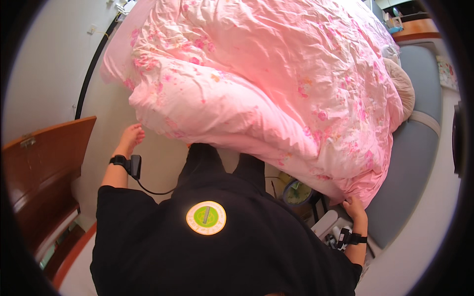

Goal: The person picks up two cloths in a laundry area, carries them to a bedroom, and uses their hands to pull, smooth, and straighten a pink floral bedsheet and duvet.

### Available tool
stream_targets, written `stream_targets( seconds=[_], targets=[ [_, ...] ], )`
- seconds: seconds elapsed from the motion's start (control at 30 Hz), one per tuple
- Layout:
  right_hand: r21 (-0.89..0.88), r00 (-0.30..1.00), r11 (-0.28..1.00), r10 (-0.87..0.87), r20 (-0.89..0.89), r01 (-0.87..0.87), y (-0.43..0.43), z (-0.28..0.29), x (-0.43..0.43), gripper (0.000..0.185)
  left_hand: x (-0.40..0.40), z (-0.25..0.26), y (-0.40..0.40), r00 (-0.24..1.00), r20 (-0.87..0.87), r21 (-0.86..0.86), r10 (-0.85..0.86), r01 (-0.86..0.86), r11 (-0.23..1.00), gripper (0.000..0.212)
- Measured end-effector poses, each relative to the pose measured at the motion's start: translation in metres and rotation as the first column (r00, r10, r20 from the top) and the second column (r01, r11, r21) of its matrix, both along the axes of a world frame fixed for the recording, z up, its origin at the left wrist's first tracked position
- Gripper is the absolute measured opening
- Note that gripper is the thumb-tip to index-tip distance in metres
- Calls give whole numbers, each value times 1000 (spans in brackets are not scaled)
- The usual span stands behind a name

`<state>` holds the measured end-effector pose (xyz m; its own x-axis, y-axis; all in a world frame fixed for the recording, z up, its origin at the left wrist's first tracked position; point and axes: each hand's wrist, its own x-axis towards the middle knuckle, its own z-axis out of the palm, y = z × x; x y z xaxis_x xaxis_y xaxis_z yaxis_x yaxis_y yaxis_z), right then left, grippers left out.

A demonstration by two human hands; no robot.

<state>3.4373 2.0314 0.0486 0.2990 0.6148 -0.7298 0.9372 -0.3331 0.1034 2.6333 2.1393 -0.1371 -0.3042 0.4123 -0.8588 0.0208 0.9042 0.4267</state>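
A pink floral duvet [255, 92] spreads out before me, rumpled across its top, with a thick fold bulging along the near side. Its lower right corner is pinched in my right hand [354, 208], the fingers partly hidden by the cloth. My left hand [132, 138] hangs beside the near left end of the duvet, apart from it. Its fingers are loosely curled with nothing in them. What lies under the duvet is hidden.
Along the right runs a grey padded headboard [400, 177], with a beige round cushion [400, 87] against it. An open wooden lid [48, 155] stands at left. Near my right leg are a round blue-rimmed object [297, 192] and a white container [326, 224] of small items.
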Motion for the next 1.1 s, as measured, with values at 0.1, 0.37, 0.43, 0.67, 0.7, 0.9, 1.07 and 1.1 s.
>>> stream_targets(
  seconds=[0.1, 0.37, 0.43, 0.67, 0.7, 0.9, 1.07, 1.1],
  targets=[
    [-41, 997, 998, -51, 54, 53, -13, 10, -58, 39, -40, -33, -11, 998, 67, -21, -5, 7, 1000, 35],
    [228, 902, 964, 214, -376, -134, 86, -13, -331, 35, -123, -14, -8, 978, 210, 96, 2, -23, 995, 38],
    [210, 863, 971, 200, -464, -112, 101, -30, -366, 34, -145, -8, -16, 986, 152, 98, 64, -80, 992, 36],
    [55, 735, 994, 104, -670, -91, 146, -102, -461, 31, -202, 44, -54, 976, 112, 212, 184, -205, 956, 36],
    [103, 736, 981, 193, -649, -166, 154, -110, -477, 31, -214, 47, -65, 975, 133, 177, 179, -201, 963, 36],
    [45, 675, 980, 166, -719, -193, 191, -113, -607, 34, -327, 45, -121, 932, 125, 136, 340, -355, 925, 33],
    [21, 701, 962, 214, -681, -273, 208, -159, -726, 38, -487, 42, -144, 867, 116, 210, 484, -498, 842, 29],
    [26, 707, 968, 199, -679, -248, 213, -170, -755, 38, -516, 44, -135, 879, 119, 213, 461, -476, 853, 29]
  ],
)
